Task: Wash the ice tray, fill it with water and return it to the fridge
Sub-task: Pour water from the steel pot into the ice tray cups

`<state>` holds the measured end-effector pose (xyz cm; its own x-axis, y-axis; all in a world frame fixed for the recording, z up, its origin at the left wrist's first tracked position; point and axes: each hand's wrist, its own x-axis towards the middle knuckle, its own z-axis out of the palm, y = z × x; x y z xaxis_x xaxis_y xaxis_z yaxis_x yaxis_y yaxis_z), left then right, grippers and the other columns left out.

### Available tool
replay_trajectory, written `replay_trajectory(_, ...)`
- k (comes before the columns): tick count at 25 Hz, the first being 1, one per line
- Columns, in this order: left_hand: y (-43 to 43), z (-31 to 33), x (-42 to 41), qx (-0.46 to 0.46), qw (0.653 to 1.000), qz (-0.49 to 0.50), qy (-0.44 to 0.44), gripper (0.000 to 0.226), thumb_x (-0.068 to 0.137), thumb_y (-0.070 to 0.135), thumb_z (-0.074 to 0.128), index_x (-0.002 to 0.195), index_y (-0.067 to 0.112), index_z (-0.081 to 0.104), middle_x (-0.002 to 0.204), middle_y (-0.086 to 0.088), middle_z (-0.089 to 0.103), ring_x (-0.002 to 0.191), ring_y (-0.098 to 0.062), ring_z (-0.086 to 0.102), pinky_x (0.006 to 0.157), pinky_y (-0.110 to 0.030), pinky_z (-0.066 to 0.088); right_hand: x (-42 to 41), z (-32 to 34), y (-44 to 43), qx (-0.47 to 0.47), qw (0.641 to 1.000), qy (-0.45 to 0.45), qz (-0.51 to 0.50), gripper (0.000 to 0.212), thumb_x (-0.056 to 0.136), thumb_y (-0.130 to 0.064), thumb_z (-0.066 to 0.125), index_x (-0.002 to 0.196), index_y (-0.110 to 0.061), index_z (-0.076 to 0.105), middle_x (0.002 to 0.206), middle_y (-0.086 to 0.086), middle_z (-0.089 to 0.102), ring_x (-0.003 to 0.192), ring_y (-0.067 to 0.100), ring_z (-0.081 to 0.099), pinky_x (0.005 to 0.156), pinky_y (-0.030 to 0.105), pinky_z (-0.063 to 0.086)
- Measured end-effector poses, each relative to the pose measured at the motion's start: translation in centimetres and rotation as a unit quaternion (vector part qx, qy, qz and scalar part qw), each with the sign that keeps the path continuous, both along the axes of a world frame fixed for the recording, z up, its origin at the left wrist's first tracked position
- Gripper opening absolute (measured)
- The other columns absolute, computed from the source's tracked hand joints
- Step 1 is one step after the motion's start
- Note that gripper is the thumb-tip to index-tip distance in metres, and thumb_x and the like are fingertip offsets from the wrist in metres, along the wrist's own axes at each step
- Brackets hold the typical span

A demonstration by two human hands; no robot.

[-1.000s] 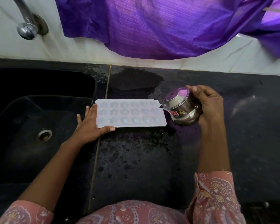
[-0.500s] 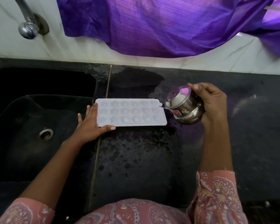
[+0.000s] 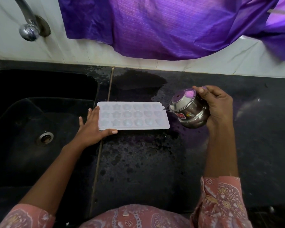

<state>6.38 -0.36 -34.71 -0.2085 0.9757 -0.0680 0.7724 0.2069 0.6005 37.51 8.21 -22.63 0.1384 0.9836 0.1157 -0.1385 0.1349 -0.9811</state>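
The white plastic ice tray, moulded with stars and flowers, lies flat on the speckled black table. Left hand spread at its nine-o'clock end; right hand wraps a tilted steel pot at three o'clock.

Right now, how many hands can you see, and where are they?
2. The left hand lies flat against the near left corner of the ice tray, beside the sink. The right hand holds a tilted steel pot at the tray's right end.

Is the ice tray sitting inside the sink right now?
No, the ice tray lies flat on the black counter beside the sink.
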Motion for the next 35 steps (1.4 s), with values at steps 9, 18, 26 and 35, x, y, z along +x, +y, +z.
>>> replay_trajectory(9,-0.1,0.2,0.3,-0.01,1.0,0.005,0.003,0.126,0.06,0.077,0.059,0.149,0.017,-0.006,0.159,0.0,-0.004,0.144,-0.016,-0.014,0.112,-0.046,-0.016,0.0,-0.1,0.0,-0.012,1.0,0.009,-0.001,0.014,0.066,-0.009,0.078,0.073,-0.013,0.066,0.063,-0.009,0.068,0.066,0.005,0.062,0.067,0.019,0.052)
replay_trajectory(18,-0.1,0.0,0.0,-0.005,1.0,0.001,0.0,0.129,0.05,0.08,0.05,0.149,0.018,-0.006,0.159,0.001,-0.002,0.144,-0.016,-0.013,0.111,-0.045,-0.016,-0.5,-0.1,0.1,-0.03,0.992,0.104,0.058,0.043,0.041,-0.029,0.079,0.075,-0.008,0.062,0.074,0.001,0.074,0.081,0.012,0.07,0.081,0.027,0.056)
replay_trajectory(26,-0.1,0.2,0.1,-0.009,1.0,0.007,0.002,0.122,0.057,0.071,0.052,0.149,0.017,-0.006,0.159,0.0,-0.003,0.144,-0.015,-0.014,0.111,-0.046,-0.016,-2.5,-0.2,0.1,-0.038,0.995,0.063,0.071,0.033,0.035,-0.032,0.085,0.061,-0.018,0.071,0.08,0.008,0.069,0.083,0.021,0.063,0.079,0.03,0.056)
replay_trajectory(35,-0.1,0.0,0.0,-0.008,1.0,0.005,0.0,0.126,0.056,0.078,0.053,0.149,0.016,-0.006,0.159,0.0,-0.003,0.144,-0.015,-0.014,0.111,-0.046,-0.017,-2.6,-0.2,0.3,-0.024,0.997,0.03,0.066,0.031,0.038,-0.031,0.083,0.064,-0.018,0.071,0.075,0.003,0.07,0.086,0.024,0.063,0.084,0.034,0.053)
